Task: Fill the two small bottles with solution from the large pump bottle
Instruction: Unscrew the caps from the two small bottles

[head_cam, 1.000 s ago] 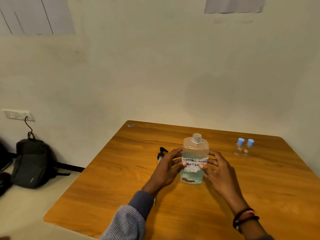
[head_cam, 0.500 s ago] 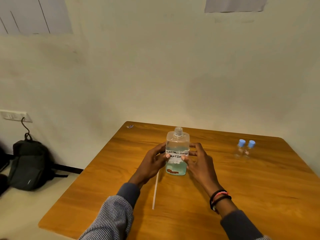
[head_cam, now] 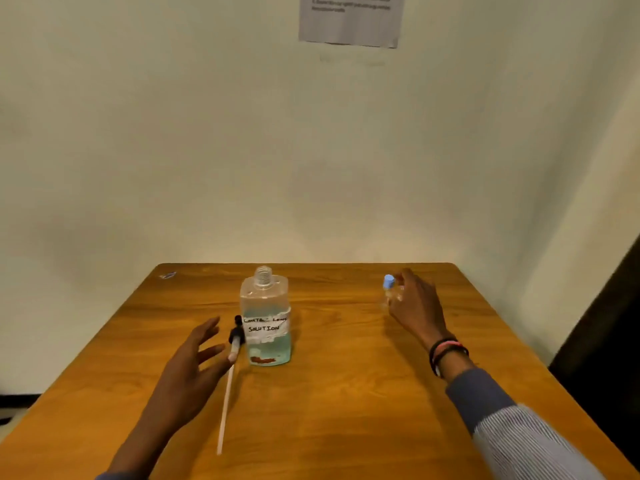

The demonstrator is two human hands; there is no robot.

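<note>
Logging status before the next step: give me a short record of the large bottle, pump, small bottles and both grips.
large bottle: upright mid-table, neck open, partly full of blue-green liquid
pump: removed, lying on the table left of the large bottle, tube pointing toward the person
left grip: open, fingers spread, beside the pump
right grip: at the small bottle, hold unclear
small bottle: blue cap on; second one not visible
</note>
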